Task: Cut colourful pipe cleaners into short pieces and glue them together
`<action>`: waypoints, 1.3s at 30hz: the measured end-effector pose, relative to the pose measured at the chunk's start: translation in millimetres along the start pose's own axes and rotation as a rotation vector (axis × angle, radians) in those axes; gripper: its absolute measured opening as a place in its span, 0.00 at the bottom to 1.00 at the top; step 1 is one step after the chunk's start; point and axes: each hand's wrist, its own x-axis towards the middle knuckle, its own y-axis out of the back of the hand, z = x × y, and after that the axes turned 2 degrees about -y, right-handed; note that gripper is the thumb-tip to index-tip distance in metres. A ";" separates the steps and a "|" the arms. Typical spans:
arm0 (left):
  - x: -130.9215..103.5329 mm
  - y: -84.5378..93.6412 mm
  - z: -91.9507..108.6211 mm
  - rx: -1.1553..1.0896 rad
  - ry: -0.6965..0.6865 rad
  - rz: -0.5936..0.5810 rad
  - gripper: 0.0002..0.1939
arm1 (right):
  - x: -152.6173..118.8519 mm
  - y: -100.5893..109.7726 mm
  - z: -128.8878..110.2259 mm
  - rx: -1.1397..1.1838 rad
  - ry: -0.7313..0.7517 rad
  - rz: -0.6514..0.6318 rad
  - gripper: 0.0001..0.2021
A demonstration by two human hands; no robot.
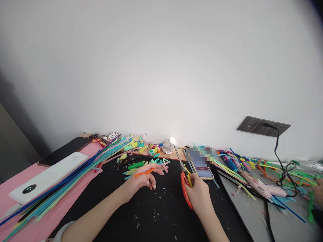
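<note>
Backing the whole scene, a pale wall (pixel 161 74) rises over a black mat (pixel 143 218). Grey board (pixel 232 208) lies right of the mat, pink sheet (pixel 92 181) left of it. Across the pink runs a long bundle of stems (pixel 73 178), mostly blue and green, beside a white power bank (pixel 50 176). A glue gun (pixel 263 186) (pale pink, its cord running up to a wall socket (pixel 263 126)) rests on the grey. The right hand (pixel 199 193) is closed round the handles of the scissors (pixel 185 188), held over the mat with the blades pointing at the wall, near a lit phone (pixel 203 169). The left hand (pixel 140 181) is half curled, fingers loosely apart, with an orange stem (pixel 145 173) caught between them, above the mat near short green stems (pixel 136 165).
</note>
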 end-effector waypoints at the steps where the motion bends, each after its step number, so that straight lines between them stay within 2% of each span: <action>1: -1.1 0.4 0.7 -0.038 0.022 -0.047 0.24 | -0.8 0.4 -2.4 0.032 0.000 0.002 0.13; 4: -4.4 1.6 4.3 -0.183 0.081 -0.163 0.26 | -3.4 0.9 -6.8 0.128 -0.007 -0.025 0.19; 8: -5.3 2.2 10.7 -0.408 0.153 -0.227 0.36 | -5.0 -1.1 -7.1 0.199 0.021 -0.060 0.20; 10: -3.7 2.2 10.7 -0.430 0.182 -0.176 0.35 | -5.2 -2.5 -6.8 0.212 0.022 -0.082 0.19; 14: 0.7 3.4 2.7 -0.237 0.168 0.121 0.20 | -6.3 -3.8 -7.3 0.216 0.022 -0.112 0.19; 16: 2.2 4.0 -1.4 -0.162 0.151 0.204 0.13 | -7.5 -3.7 -8.1 0.217 0.043 -0.114 0.19; 18: 2.8 3.6 -2.9 -0.157 0.119 0.209 0.08 | -9.0 -2.6 -9.6 0.215 0.078 -0.118 0.19; 21: 3.2 1.1 -1.5 -0.220 0.081 0.204 0.07 | -11.2 2.1 -14.3 0.201 0.139 -0.150 0.19; 27: 5.1 0.1 -2.2 -0.380 0.130 0.212 0.06 | -17.9 11.1 -24.3 0.163 0.204 -0.223 0.10; 34: 6.9 4.6 -5.4 -0.483 0.140 0.287 0.02 | -20.8 2.6 -19.0 0.058 0.257 -0.154 0.04; 39: 4.7 3.0 -5.5 -0.465 0.178 0.255 0.04 | -18.4 3.5 -20.4 0.015 0.342 -0.075 0.05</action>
